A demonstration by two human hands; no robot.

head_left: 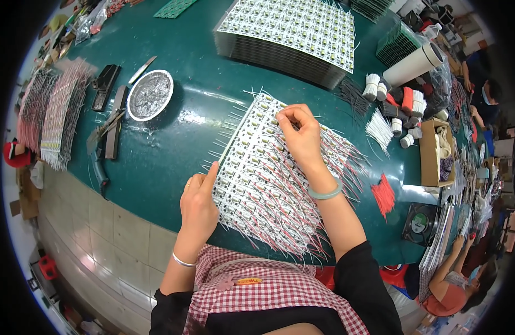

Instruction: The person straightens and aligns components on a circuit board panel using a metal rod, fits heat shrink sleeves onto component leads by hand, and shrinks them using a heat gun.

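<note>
A white panel of small circuit boards (pixel 249 151) lies tilted on the green table before me. Red, white and black wires (pixel 268 209) bristle over its near and right parts; thin white ends stick out along its left edge. My left hand (pixel 199 204) rests at that left edge, index finger stretched along it and the other fingers curled, with nothing visible in them. Over the panel's upper right part is my right hand (pixel 302 134), thumb and fingertips pinched together. What sits between those fingertips is too small to make out.
Beyond the panel stands a tall stack of similar panels (pixel 288 28). A bowl of silvery material (pixel 150 96) stands left, near a soldering iron (pixel 101 174) and wired panels (pixel 62 114). Wire bundles (pixel 379 131), red wires (pixel 383 195), a fan (pixel 420 223) and a cardboard box (pixel 430 153) lie right.
</note>
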